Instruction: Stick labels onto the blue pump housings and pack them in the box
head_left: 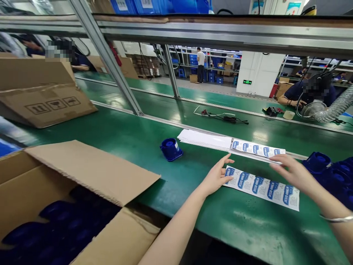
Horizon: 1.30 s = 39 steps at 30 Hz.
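At the left, a large open brown cardboard box (24,187) holds many dark blue parts (63,221); whether those carry labels is too dark to tell. Next, a single dark blue, rounded plastic part (169,150) sits on the green table (190,173), a pale patch on its side — probably a label already on. Beyond it lies a stack of blank white paper strips (204,139).

The left hand (213,178) is at the left end of a long white sheet of blue-printed labels (261,187), thumb over its edge; whether its fingers pinch the sheet I cannot tell. Five labels show on that sheet, with no visible gap, so it seems largely unused. Behind lies another blue-and-white label sheet (257,148). The right hand (293,171) is beside its right end, fingers loose and apparently grasping nothing. Farther right, more dark blue plastic parts (338,176) cluster together — the work looks only partway along.
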Available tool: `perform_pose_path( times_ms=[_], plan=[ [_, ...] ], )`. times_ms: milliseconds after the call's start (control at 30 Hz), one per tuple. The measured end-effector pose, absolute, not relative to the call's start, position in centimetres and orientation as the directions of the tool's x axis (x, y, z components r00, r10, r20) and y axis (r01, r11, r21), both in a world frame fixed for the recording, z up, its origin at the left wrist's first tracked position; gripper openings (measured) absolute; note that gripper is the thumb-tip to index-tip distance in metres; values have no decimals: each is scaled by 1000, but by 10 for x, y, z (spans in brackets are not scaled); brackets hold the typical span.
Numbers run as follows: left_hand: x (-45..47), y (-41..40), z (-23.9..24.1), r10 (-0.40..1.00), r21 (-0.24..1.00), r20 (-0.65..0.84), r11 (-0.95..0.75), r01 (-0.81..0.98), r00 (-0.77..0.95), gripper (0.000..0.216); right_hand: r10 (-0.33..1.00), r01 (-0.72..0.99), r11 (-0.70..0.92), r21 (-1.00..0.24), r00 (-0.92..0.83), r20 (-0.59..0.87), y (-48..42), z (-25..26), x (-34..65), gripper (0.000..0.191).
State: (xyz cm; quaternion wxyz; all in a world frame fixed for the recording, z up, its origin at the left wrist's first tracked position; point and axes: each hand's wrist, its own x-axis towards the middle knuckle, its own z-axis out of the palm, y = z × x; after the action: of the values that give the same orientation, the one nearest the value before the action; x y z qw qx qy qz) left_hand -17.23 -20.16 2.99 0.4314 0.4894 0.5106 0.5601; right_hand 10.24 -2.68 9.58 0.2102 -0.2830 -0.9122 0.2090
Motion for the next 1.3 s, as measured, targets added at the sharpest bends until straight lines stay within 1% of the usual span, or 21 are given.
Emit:
perform_pose_path(
  times_ms=[67, 100, 167, 267, 333, 367, 433, 500, 533, 600, 633, 667, 700, 733, 767, 800, 867, 967, 1100, 1200, 1300],
  plan=[
    [-170, -200, 28, 985, 995, 101, -100, 13, -142, 92, 520, 342, 798, -496, -807, 279, -55, 87, 66, 40],
    [-170, -200, 27, 985, 995, 100, -99, 10, -140, 94, 499, 320, 815, -484, -811, 305, -67, 81, 48, 40],
    [-170, -198, 24, 985, 995, 101, -101, 5, -141, 99, 505, 329, 827, -456, -792, 343, -86, 66, 17, 31],
    [-171, -197, 22, 987, 995, 100, -102, -4, -128, 107, 518, 344, 831, -438, -766, 381, -97, 53, -7, 11],
    [-174, -196, 23, 988, 995, 98, -97, 14, -120, 108, 496, 322, 847, -422, -764, 412, -99, 55, -7, 11],
    [-176, -195, 23, 987, 994, 101, -96, 44, -126, 105, 475, 301, 860, -413, -767, 430, -100, 60, -3, 12],
    [-180, -193, 25, 982, 988, 120, -104, 117, -145, 91, 418, 237, 887, -395, -777, 472, -104, 75, 10, 10],
    [-183, -192, 27, 979, 987, 105, -82, 135, -175, 81, 379, 177, 902, -395, -763, 524, -107, 95, 27, 7],
    [-185, -192, 27, 978, 989, 83, -58, 136, -190, 78, 385, 160, 899, -408, -733, 560, -106, 105, 37, 7],
    [-185, -192, 27, 977, 985, 50, -14, 173, -206, 76, 461, 170, 870, -464, -615, 640, -92, 122, 58, 9],
    [-185, -192, 26, 979, 975, 48, -2, 224, -198, 78, 505, 197, 853, -483, -544, 671, -79, 129, 69, 13],
    [-185, -191, 25, 981, 957, 55, 1, 292, -184, 82, 534, 227, 841, -491, -490, 689, -62, 133, 81, 22],
    [-184, -190, 24, 984, 932, 64, 0, 361, -164, 88, 579, 286, 815, -504, -436, 689, -42, 135, 94, 37],
    [-184, -188, 23, 988, 905, 70, -4, 426, -139, 94, 649, 445, 752, -487, -367, 666, -21, 135, 107, 52],
    [-183, -186, 22, 991, 873, 73, -8, 488, -114, 98, 718, 628, 651, -428, -325, 616, 0, 134, 121, 66],
    [-182, -184, 22, 993, 837, 73, -10, 547, -93, 100, 791, 789, 517, -330, -295, 535, 20, 131, 134, 77],
    [-181, -177, 23, 996, 758, 65, -13, 653, -56, 100, 854, 868, 403, -290, -243, 460, 51, 122, 159, 88],
    [-180, -166, 29, 999, 654, 32, -9, 756, -17, 94, 913, 920, 303, -247, -206, 353, 78, 108, 182, 93],
    [-182, -151, 37, 1000, 577, 13, -12, 817, 6, 83, 951, 952, 235, -199, -182, 250, 91, 94, 190, 91],
    [-186, -143, 37, 999, 546, 33, -35, 837, 20, 74, 956, 960, 215, -177, -169, 241, 95, 90, 188, 90],
    [-190, -138, 33, 999, 540, 47, -40, 841, 17, 69, 945, 961, 217, -173, -162, 285, 95, 97, 186, 93]
  ],
)
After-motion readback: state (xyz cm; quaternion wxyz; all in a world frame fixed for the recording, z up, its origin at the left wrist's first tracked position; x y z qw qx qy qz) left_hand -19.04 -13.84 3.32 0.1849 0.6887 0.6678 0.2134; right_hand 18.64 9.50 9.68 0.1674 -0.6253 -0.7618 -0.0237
